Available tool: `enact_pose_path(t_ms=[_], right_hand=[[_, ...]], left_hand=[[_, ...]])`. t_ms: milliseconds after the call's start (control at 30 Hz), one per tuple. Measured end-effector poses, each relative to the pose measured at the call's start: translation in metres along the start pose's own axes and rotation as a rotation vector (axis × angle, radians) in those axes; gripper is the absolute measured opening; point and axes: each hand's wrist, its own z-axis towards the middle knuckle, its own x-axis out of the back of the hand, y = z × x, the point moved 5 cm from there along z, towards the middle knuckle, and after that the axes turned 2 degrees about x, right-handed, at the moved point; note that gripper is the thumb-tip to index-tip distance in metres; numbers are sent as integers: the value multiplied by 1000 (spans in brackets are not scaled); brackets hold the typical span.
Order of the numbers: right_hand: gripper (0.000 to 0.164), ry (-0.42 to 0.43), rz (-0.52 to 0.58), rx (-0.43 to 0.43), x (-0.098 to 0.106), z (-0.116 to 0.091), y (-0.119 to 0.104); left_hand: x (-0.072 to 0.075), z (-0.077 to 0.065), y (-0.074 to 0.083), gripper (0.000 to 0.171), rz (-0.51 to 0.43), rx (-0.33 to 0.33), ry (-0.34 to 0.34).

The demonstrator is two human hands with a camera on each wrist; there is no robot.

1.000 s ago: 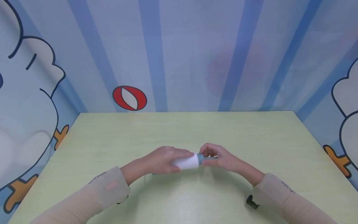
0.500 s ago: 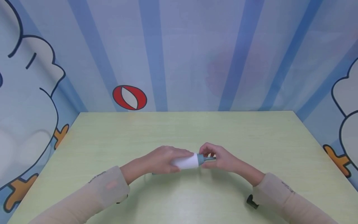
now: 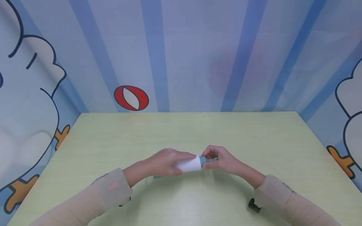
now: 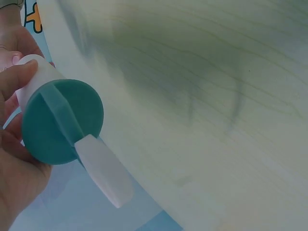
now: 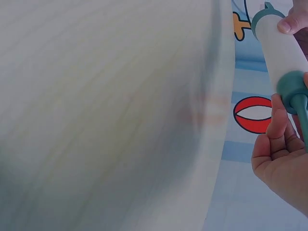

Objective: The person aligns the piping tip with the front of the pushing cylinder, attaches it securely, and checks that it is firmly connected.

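In the head view, my left hand (image 3: 167,161) grips the middle of a white tube (image 3: 191,164) with teal ends, held lengthwise above the table. Thumb and fingers of my right hand (image 3: 226,160) pinch its rounded teal cap (image 5: 290,84), from which a narrow teal stem (image 5: 301,115) runs back past the palm. At the tube's other end, the left wrist view has a flat teal disc (image 4: 41,132) carrying a raised bar and a white lever-like piece (image 4: 106,171) that sticks out free. The left palm hides part of the white body.
A pale wooden table (image 3: 181,130) extends beneath both hands to a blue striped backdrop (image 3: 192,56) with a printed red ball (image 3: 142,98). Side panels with cartoon drawings border it left and right. A small black piece (image 3: 254,205) hangs under the right sleeve cuff.
My right hand shifts slightly, its fingers closing in around the teal cap and covering more of the stem. The left hand and tube stay nearly where they were.
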Motion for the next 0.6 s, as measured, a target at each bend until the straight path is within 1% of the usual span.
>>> enact_pose_path(t_ms=[100, 167, 233, 333, 467, 600], right_hand=[[25, -2, 11, -9, -1, 0, 2], [25, 1, -24, -14, -1, 2, 3], [24, 10, -65, -36, 1, 5, 6], [23, 29, -121, -51, 8, 11, 9], [22, 63, -180, -79, 21, 20, 14], [21, 90, -248, -101, 32, 26, 18]], left_hand=[[-2, 1, -1, 56, 12, -11, -1], [-3, 4, -4, 57, 30, -9, -3], [-3, 8, -9, 57, 41, 7, -3], [-1, 17, -18, 57, 52, 31, 12], [2, 30, -28, 55, 44, 61, 35], [2, 44, -37, 55, 38, 101, 25]])
